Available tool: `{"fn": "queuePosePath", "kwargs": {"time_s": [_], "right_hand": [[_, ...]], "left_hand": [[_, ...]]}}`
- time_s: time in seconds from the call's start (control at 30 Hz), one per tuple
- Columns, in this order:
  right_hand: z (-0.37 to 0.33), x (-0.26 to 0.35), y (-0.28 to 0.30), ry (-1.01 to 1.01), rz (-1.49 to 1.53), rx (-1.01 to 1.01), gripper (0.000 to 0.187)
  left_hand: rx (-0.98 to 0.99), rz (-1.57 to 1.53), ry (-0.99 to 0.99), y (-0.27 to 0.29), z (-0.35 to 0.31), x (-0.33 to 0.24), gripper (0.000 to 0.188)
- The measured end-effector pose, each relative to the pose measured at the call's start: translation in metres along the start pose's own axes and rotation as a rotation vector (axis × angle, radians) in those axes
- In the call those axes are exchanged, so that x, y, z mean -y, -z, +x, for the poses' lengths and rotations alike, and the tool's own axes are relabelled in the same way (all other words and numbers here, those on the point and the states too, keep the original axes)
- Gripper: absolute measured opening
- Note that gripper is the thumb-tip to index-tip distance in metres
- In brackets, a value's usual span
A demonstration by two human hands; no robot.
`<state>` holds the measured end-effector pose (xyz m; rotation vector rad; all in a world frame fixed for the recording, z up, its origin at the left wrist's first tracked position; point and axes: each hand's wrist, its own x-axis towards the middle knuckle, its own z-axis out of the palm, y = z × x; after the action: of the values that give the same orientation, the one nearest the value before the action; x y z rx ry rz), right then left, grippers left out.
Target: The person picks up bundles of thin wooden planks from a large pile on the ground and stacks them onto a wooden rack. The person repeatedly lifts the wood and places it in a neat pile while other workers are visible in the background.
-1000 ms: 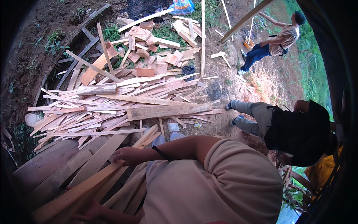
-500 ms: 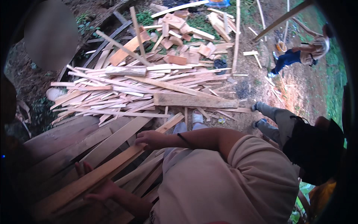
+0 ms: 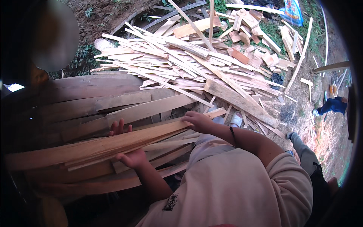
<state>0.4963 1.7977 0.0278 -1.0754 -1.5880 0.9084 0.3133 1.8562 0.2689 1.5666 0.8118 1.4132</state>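
A long, light brown wooden plank (image 3: 151,135) lies across both my hands, with thinner strips along its underside. My left hand (image 3: 130,158) cradles it from below around mid-length, fingertips raised on the far side and thumb on the near side. Over its right end my right hand (image 3: 198,122) curls from above, a dark band on that wrist. The plank's left part runs into the dim left of the view. Beneath and around it lie more rough boards (image 3: 121,103), side by side.
Beyond the boards spreads a big heap of sawn strips (image 3: 170,68), with short offcuts (image 3: 251,49) behind it. A thick beam (image 3: 238,102) rests at the heap's near right. A blue bag (image 3: 292,13) lies far right. Other people's legs (image 3: 304,147) show at the right edge.
My view has turned leftward, so the heap appears farther right. The plank lies more level across the picture, and both hands are still on it.
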Motion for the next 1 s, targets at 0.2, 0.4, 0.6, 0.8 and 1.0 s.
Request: {"fn": "queuePosePath", "kwargs": {"time_s": [0.2, 0.4, 0.6, 0.8, 1.0], "right_hand": [[-0.013, -0.011, 0.004, 0.002, -0.101, 0.015, 0.041], [-0.010, -0.011, 0.006, 0.013, -0.089, 0.031, 0.040], [-0.004, -0.011, 0.003, -0.018, -0.101, 0.060, 0.039], [-0.002, -0.009, -0.002, 0.012, -0.099, 0.022, 0.038], [0.004, -0.006, -0.003, -0.021, -0.061, 0.078, 0.038]], "left_hand": [[0.063, 0.063, -0.023, -0.007, 0.002, -0.004, 0.079], [0.058, -0.013, -0.018, -0.008, 0.005, -0.005, 0.081], [0.039, -0.077, 0.018, 0.000, 0.008, -0.001, 0.078], [-0.002, -0.109, 0.034, -0.008, 0.010, -0.003, 0.065], [-0.041, -0.090, 0.017, -0.012, 0.013, -0.006, 0.058]]}}
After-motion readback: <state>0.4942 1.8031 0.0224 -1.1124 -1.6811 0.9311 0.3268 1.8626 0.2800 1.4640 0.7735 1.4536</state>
